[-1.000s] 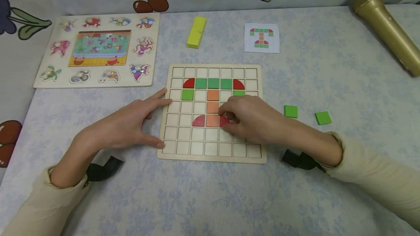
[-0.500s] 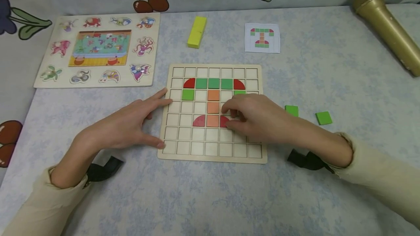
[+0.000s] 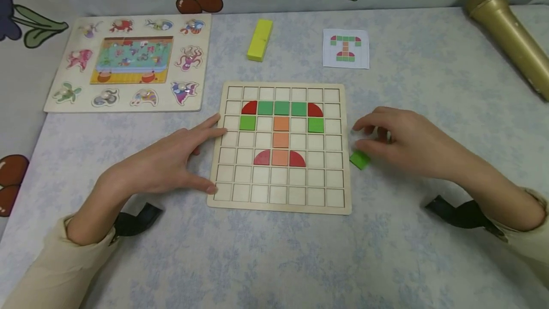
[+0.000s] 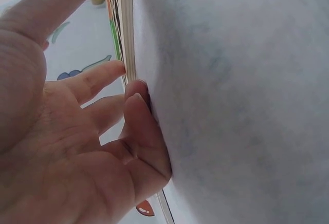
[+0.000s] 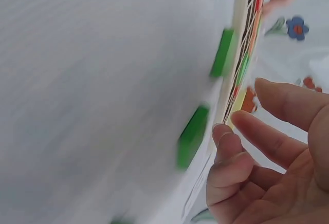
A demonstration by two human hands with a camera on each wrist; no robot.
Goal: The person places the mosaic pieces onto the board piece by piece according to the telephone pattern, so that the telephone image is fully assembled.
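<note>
A wooden grid board [image 3: 347, 185] lies mid-table with red quarter-round, green and orange square tiles set in its cells. My left hand [image 3: 165, 159] rests at the board's left edge, thumb and fingertips touching the frame. My right hand [image 3: 403, 142] is over the table right of the board, its thumb and fingers bent and apart, with nothing seen between them. A green square tile [image 3: 360, 159] lies just below its thumb, beside the board. The right wrist view shows that green tile [image 5: 223, 53], another green tile [image 5: 193, 137], and a green bit at the bottom edge.
Beyond the board lie a yellow block [image 3: 259, 40] and a white pattern card [image 3: 346, 48] with a coloured tile figure. A sea-animal knob puzzle [image 3: 128, 63] occupies the far left. At the far right is a gold microphone [image 3: 506, 42].
My right hand has left the red quarter-round tile in the board and moved right, off the board. One green tile now lies against the board's right side. The left hand stays put.
</note>
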